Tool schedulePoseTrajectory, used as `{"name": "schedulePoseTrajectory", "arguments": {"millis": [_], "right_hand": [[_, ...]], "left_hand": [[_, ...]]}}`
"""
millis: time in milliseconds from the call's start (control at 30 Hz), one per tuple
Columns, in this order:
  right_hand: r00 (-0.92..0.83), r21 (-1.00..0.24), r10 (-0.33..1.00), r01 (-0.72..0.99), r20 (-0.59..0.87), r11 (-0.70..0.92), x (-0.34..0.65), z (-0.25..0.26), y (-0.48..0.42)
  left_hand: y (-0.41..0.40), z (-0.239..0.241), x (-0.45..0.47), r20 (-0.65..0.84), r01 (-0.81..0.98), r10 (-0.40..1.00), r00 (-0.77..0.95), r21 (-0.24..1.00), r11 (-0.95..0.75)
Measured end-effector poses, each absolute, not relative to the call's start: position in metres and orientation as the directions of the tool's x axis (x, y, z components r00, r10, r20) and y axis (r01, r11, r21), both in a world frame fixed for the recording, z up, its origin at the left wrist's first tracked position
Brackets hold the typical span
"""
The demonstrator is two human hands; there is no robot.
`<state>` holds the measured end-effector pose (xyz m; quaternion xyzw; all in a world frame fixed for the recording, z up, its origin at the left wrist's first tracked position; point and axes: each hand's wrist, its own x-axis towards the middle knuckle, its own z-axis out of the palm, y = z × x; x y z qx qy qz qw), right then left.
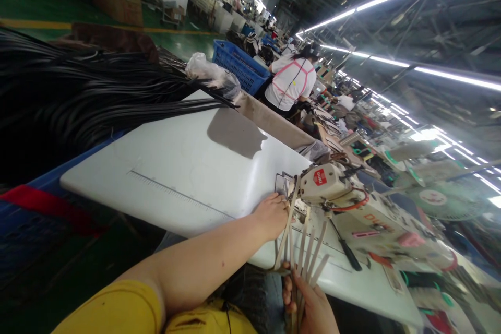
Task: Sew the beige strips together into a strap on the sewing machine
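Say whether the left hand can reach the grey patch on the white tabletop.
Probably yes: the left hand lies beside the sewing machine's head, and nothing appears to block the white tabletop between it and the grey patch.

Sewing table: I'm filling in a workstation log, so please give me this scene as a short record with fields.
Machine: white sewing machine, red label on its head
Surface: white tabletop with a printed scale
Left hand: beside the machine's head, grip unclear
Right hand: fingers closed around several beige strips
On tabletop: gray piece, one edge ragged
Picture's left: long black strips
Background: co-worker in white, near blue crate
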<state>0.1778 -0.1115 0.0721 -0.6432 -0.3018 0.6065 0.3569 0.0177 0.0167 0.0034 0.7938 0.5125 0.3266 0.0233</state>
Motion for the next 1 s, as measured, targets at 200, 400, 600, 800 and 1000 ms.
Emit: {"name": "schedulePoseTrajectory", "arguments": {"millis": [200, 400, 600, 800, 1000], "right_hand": [[0.072, -0.819, 0.816, -0.046, -0.574, -0.572, 0.169, 0.079, -0.110], [0.068, -0.829, 0.827, -0.041, -0.559, -0.557, 0.167, 0.078, -0.105], [0.090, -0.835, 0.831, -0.043, -0.549, -0.548, 0.170, 0.075, -0.096], [0.077, -0.836, 0.833, -0.060, -0.548, -0.545, 0.172, 0.075, -0.096], [0.051, -0.841, 0.840, -0.090, -0.540, -0.534, 0.180, 0.073, -0.107]], "left_hand": [[0.016, 0.005, 0.017, 0.474, 0.779, 0.835, 0.281, 0.395, -0.487], [0.018, 0.004, 0.016, 0.467, 0.762, 0.831, 0.302, 0.406, -0.505], [0.019, 0.002, 0.018, 0.477, 0.768, 0.835, 0.276, 0.412, -0.490], [0.018, 0.001, 0.018, 0.484, 0.783, 0.832, 0.270, 0.393, -0.483], [0.019, -0.003, 0.016, 0.460, 0.773, 0.845, 0.274, 0.418, -0.478]]}}
